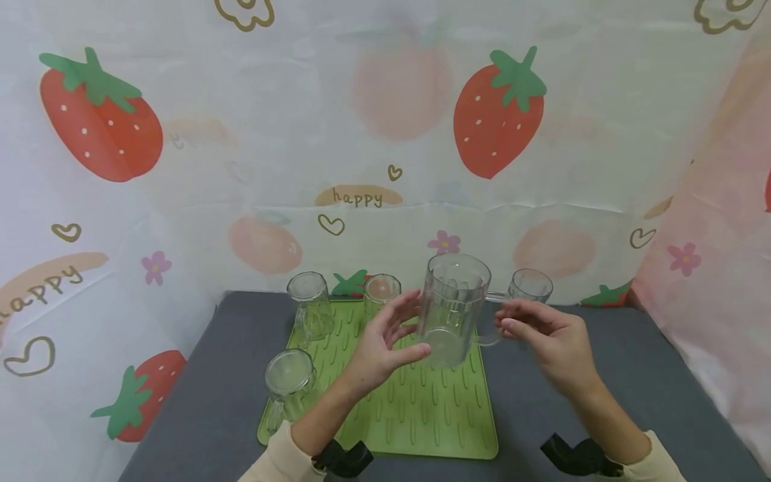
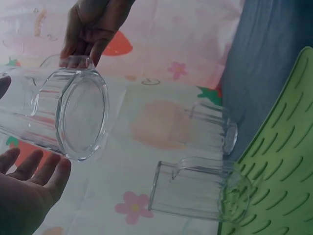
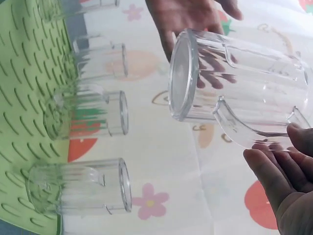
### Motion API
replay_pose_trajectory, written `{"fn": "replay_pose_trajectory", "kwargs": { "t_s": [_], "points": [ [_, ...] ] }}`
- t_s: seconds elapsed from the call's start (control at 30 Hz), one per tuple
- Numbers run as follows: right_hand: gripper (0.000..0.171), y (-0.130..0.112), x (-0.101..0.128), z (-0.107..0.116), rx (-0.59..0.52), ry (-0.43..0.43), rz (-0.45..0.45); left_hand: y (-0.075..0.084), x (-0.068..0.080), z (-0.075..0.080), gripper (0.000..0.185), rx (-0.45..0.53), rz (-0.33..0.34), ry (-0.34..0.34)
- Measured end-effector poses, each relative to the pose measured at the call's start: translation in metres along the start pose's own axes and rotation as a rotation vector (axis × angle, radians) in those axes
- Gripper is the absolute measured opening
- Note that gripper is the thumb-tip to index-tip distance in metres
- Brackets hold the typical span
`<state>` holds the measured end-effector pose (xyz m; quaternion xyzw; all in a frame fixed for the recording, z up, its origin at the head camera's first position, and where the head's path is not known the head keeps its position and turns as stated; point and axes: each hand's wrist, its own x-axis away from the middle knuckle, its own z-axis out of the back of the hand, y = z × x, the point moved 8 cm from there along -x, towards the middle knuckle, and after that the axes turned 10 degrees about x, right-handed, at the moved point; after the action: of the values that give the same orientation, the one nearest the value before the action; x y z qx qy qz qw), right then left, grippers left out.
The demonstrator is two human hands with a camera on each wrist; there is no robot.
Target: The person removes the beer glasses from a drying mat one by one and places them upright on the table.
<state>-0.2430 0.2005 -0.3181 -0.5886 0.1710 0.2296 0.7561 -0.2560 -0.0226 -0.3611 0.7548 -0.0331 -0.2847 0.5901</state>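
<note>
Gripping the clear pitcher (image 1: 453,308) by its handle, right hand (image 1: 551,341) partly hides a glass (image 1: 530,286); left hand (image 1: 382,345) hovers beside, fingers spread, holding nothing.

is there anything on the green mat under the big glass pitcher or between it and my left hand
Nothing visible does. The pitcher, held by its handle in the right hand, hangs over a bare stretch of the green mat. The left hand is open beside it with only air between. The mugs stand clear.

The pitcher (image 1: 453,309) hangs centre frame above the mat (image 1: 415,415). Three mugs (image 1: 310,304) stand on the mat's left and rear; a fourth (image 1: 530,286) is right of it.
</note>
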Motion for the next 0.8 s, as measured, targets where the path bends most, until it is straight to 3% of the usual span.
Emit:
{"fn": "replay_pose_trajectory", "kwargs": {
  "t_s": [0.2, 0.33, 0.57, 0.8],
  "points": [
    [0.02, -0.006, -0.003, 0.012, -0.009, 0.058, 0.047, 0.002, -0.003, -0.005, 0.071, 0.0, -0.006, -0.051],
    [0.021, -0.007, -0.004, 0.018, -0.052, 0.092, 0.048, 0.004, -0.004, -0.005, 0.069, -0.003, -0.012, -0.049],
    [0.02, -0.008, -0.007, 0.028, 0.0, 0.113, 0.059, 0.006, -0.001, -0.002, 0.066, -0.001, -0.028, -0.059],
    [0.019, -0.008, -0.011, 0.039, -0.028, 0.16, 0.081, 0.013, 0.002, 0.004, 0.064, -0.048, -0.04, -0.039]
  ]
}}
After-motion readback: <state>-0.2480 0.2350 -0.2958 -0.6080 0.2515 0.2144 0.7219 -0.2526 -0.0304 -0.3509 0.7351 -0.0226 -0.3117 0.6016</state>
